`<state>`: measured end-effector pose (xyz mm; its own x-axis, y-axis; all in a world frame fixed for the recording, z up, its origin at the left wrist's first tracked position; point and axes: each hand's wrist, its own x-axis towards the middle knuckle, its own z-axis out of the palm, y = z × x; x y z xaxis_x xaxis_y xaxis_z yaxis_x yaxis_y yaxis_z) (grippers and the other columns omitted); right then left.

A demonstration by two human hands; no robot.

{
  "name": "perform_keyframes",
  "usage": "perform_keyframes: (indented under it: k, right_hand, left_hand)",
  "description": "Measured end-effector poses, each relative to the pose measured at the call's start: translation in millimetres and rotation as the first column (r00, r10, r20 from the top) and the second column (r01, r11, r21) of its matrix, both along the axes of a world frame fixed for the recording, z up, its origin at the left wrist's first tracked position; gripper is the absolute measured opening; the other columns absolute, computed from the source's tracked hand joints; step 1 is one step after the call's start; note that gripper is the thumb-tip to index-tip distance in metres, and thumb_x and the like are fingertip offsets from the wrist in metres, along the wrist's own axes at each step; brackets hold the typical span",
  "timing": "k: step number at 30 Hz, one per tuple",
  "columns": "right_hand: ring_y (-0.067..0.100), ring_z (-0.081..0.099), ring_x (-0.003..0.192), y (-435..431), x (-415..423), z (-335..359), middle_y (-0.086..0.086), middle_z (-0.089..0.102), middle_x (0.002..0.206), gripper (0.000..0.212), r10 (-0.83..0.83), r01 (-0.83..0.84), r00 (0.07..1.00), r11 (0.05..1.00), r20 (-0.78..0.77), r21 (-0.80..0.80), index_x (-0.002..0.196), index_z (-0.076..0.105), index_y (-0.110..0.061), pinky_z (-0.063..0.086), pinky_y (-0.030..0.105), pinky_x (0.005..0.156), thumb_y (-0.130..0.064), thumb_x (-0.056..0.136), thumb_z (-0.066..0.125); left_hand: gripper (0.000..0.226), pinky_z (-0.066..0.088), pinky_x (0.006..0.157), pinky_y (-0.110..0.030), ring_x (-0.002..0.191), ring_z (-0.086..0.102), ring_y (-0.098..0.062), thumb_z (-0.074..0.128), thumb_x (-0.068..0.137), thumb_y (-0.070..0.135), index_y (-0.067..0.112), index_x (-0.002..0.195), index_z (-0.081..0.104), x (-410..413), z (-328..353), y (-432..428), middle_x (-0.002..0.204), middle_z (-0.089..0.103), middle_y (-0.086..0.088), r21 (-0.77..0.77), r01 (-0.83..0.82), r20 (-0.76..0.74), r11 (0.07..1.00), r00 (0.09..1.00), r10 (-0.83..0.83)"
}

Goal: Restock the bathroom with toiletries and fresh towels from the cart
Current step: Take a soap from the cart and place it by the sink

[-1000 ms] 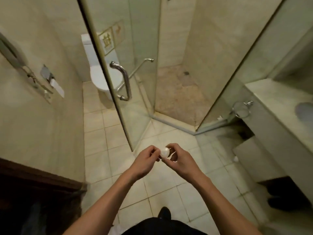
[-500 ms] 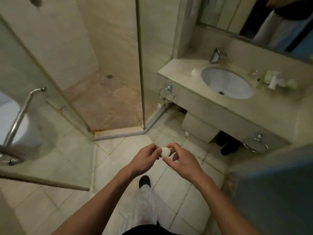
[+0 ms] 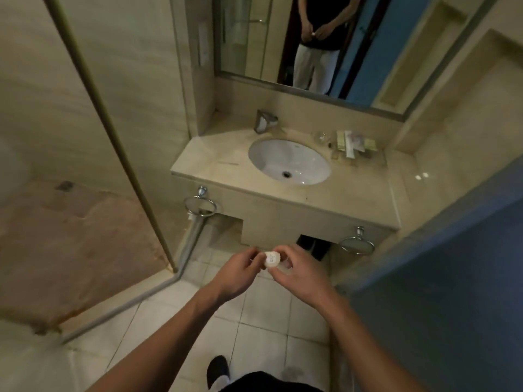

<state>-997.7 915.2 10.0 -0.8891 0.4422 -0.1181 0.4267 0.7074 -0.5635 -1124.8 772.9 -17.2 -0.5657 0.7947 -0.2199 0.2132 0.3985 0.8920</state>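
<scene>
While both arms reach out over the tiled floor (image 3: 263, 329), I see the left grip (image 3: 237, 271) and the right grip (image 3: 297, 274) meeting on one small white toiletry (image 3: 272, 259). It is held in the air in front of the counter (image 3: 311, 199), below its front edge in the view. The toiletry shows a round, pale face turned up toward the camera, with a faint dark print in its middle that I cannot read. A clearer, glossy part shows just under its right side, against the right fingers; I cannot tell what it is.

Both grips are curled: the left pinches the toiletry's left edge with its fingertips, and the right closes thumb and fingers round the right edge.

On the counter sits an oval white basin (image 3: 288, 161) with a metal tap (image 3: 264, 121) behind it. A cluster of pale packets (image 3: 353, 142) lies to the basin's right. Two chrome towel rings (image 3: 200, 206) (image 3: 357, 244) hang from the counter's front. A mirror (image 3: 254, 38) above reflects the person's hands. A blue door (image 3: 452, 292) stands at the right.
</scene>
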Motion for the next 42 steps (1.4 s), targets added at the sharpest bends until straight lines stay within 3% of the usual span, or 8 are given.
perform_keyframes:
  k: [4,9,15,18,22,31,39,42]
  right_hand:
    - [-0.002,0.053,0.091,29,-16,-6,-0.021,0.051,0.109,0.037,-0.059,0.059,0.998,0.998,-0.005,-0.003,0.122,0.057,-0.035,0.045,0.02,0.073,-0.051,0.09,0.067]
    - [-0.001,0.057,0.093,79,-30,-16,-0.022,0.051,0.11,0.043,-0.12,0.12,0.993,0.993,0.003,0.0,0.126,0.056,-0.036,0.053,0.026,0.077,-0.055,0.088,0.067]
    - [-0.011,0.05,0.086,166,-55,-30,-0.022,0.05,0.111,0.039,-0.164,0.162,0.986,0.985,-0.031,-0.052,0.123,0.058,-0.034,0.04,0.015,0.069,-0.048,0.089,0.069]
    - [-0.006,0.053,0.09,217,-76,-36,-0.021,0.053,0.117,0.042,-0.172,0.17,0.985,0.983,-0.028,-0.074,0.127,0.057,-0.034,0.04,0.014,0.07,-0.046,0.089,0.07]
    - [-0.001,0.054,0.092,280,-102,-43,-0.02,0.051,0.115,0.046,-0.177,0.174,0.983,0.981,-0.039,-0.082,0.131,0.055,-0.034,0.039,0.014,0.071,-0.044,0.089,0.071]
    - [0.002,0.054,0.092,384,-143,-49,-0.018,0.052,0.116,0.048,-0.133,0.134,0.991,0.99,0.022,-0.052,0.132,0.053,-0.033,0.047,0.025,0.075,-0.042,0.088,0.069]
    - [0.002,0.054,0.094,452,-196,-56,-0.017,0.054,0.115,0.043,-0.166,0.167,0.986,0.985,0.025,-0.04,0.127,0.055,-0.033,0.048,0.025,0.075,-0.044,0.088,0.069]
    - [0.003,0.053,0.094,481,-225,-57,-0.016,0.055,0.112,0.041,-0.191,0.192,0.98,0.981,0.054,-0.018,0.124,0.056,-0.032,0.048,0.026,0.076,-0.043,0.088,0.07]
  left_hand:
    - [0.041,0.054,0.082,-0.048,0.084,0.067,-0.019,0.043,0.094,0.056,0.022,0.096,0.066,-24,-3,36,0.088,0.071,0.001,0.021,0.055,0.013,0.998,0.998,-0.056]
    - [0.03,0.054,0.082,-0.047,0.084,0.066,-0.018,0.044,0.102,0.047,0.025,0.093,0.063,-47,-10,93,0.088,0.07,0.002,-0.018,0.132,-0.008,0.991,0.991,-0.133]
    - [0.026,0.053,0.08,-0.037,0.085,0.065,-0.011,0.046,0.102,0.042,0.024,0.098,0.065,-79,-16,186,0.09,0.07,0.007,-0.031,0.212,-0.053,0.977,0.976,-0.213]
    - [0.017,0.053,0.082,-0.037,0.088,0.066,-0.011,0.052,0.103,0.034,0.024,0.101,0.065,-98,-19,235,0.093,0.071,0.007,-0.067,0.202,-0.023,0.977,0.979,-0.204]
    - [0.023,0.055,0.087,-0.041,0.095,0.067,-0.015,0.053,0.094,0.043,0.026,0.106,0.063,-124,-18,296,0.098,0.072,0.007,-0.101,0.209,-0.023,0.973,0.977,-0.212]
    - [0.015,0.053,0.086,-0.038,0.092,0.064,-0.012,0.054,0.102,0.025,0.017,0.111,0.063,-166,-25,396,0.101,0.07,0.004,-0.161,0.266,-0.192,0.95,0.936,-0.295]
    - [0.028,0.055,0.087,-0.039,0.093,0.065,-0.01,0.046,0.096,0.039,0.024,0.114,0.062,-225,-42,469,0.101,0.07,0.01,-0.188,0.303,-0.239,0.934,0.908,-0.343]
    - [0.021,0.055,0.083,-0.039,0.089,0.065,-0.012,0.048,0.1,0.035,0.024,0.109,0.063,-255,-50,502,0.098,0.07,0.008,-0.179,0.316,-0.269,0.932,0.895,-0.355]
